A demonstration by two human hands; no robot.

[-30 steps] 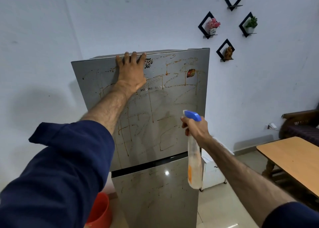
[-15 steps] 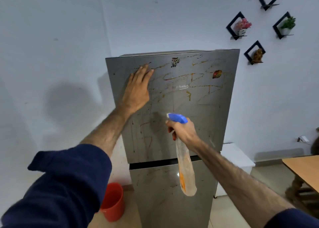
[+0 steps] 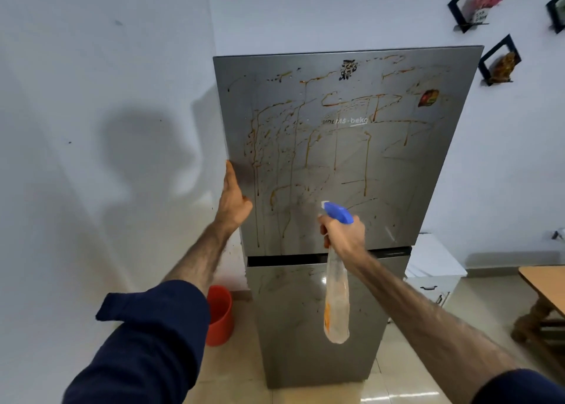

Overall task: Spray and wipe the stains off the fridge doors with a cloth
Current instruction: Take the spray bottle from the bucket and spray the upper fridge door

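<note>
A tall steel fridge stands ahead with brown drip stains all over its upper door (image 3: pixel 397 171) and fainter ones on the lower door (image 3: pixel 293 327). My right hand (image 3: pixel 344 232) grips a clear spray bottle (image 3: pixel 336 296) by its neck, its blue nozzle (image 3: pixel 337 212) pointing at the upper door. My left hand (image 3: pixel 234 200) rests with straight fingers against the left edge of the upper door, at mid height. No cloth is in view.
A red bucket (image 3: pixel 218 315) stands on the tiled floor left of the fridge. A white cabinet (image 3: pixel 434 266) sits to its right, and a wooden table (image 3: pixel 547 287) further right. Black diamond wall shelves (image 3: pixel 498 61) hang on the wall.
My left hand slid down from the top of the upper door to its left edge. The bottle stays aimed at the door. The view has shifted left and closer.
</note>
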